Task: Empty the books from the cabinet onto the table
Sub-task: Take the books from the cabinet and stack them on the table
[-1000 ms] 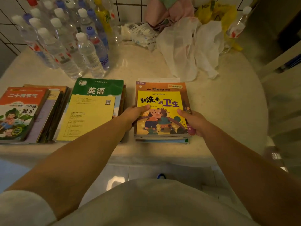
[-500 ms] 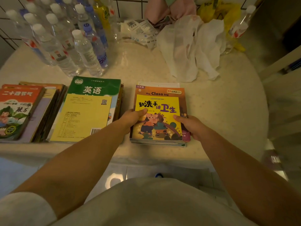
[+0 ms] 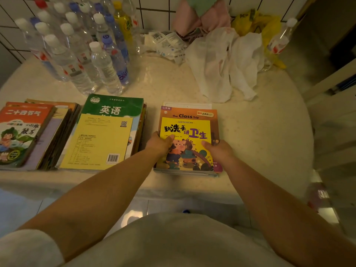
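A small stack of books [image 3: 189, 128] lies flat on the pale table [image 3: 260, 132], topped by a yellow picture book over an orange "The Class Trip" cover. My left hand [image 3: 159, 144] grips the stack's left side, thumb on the cover. My right hand [image 3: 219, 151] grips its right side the same way. To the left lie two more stacks: a middle stack [image 3: 107, 132] with a green book and yellow booklet on top, and a far-left stack [image 3: 25, 135] with an orange cover. The cabinet is out of view.
Several water bottles [image 3: 82, 54] stand at the table's back left. A crumpled white plastic bag [image 3: 225, 62], pink cloth [image 3: 200, 18], a yellow bag [image 3: 258, 22] and one more bottle [image 3: 279, 39] crowd the back right. The table's front edge runs just below the stacks.
The stack has come down from slightly raised to flat on the table near its front edge. Both hands keep their hold on its sides.
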